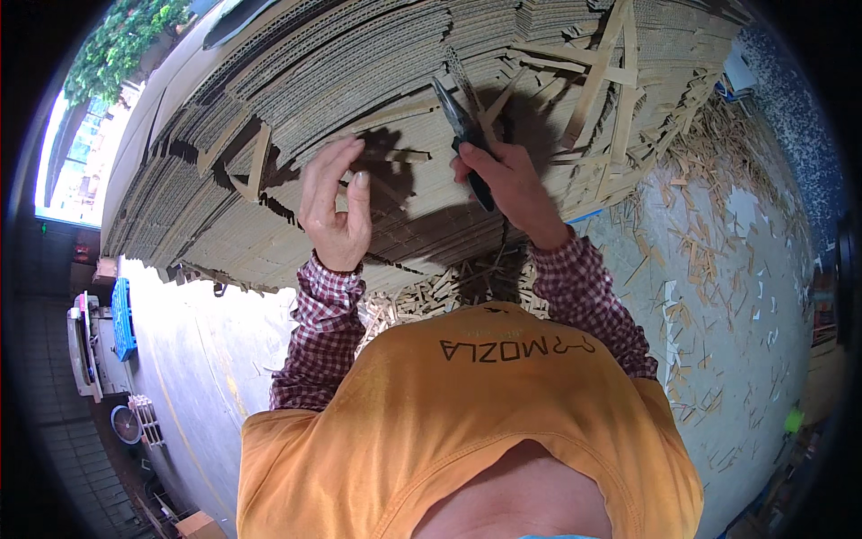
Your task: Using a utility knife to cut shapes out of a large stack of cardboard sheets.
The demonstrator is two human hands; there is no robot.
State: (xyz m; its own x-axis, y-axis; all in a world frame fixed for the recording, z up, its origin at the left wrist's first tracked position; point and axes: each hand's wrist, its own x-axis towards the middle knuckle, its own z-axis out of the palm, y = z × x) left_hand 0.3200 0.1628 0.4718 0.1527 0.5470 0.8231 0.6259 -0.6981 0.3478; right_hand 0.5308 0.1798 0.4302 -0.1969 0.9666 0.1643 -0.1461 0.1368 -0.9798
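Observation:
My right hand (519,184) is closed around the dark handle of what look like pliers (456,110). Their narrow, greyish jaws point up and to the left, over the edges of a large stack of corrugated cardboard sheets (332,67). To the left of the tool, my left hand (334,208) hovers in front of the stack, fingers extended and thumb apart, holding nothing. Loose cardboard strips (593,90) stick out of the stack at its upper right. Another bent strip (258,163) hangs left of my left hand.
Cardboard scraps (696,242) litter the grey floor on the right, and more lie below the stack (422,301). At the far left are a blue crate (123,319) and a wheel (126,425). Green foliage (121,49) shows beyond an opening at upper left.

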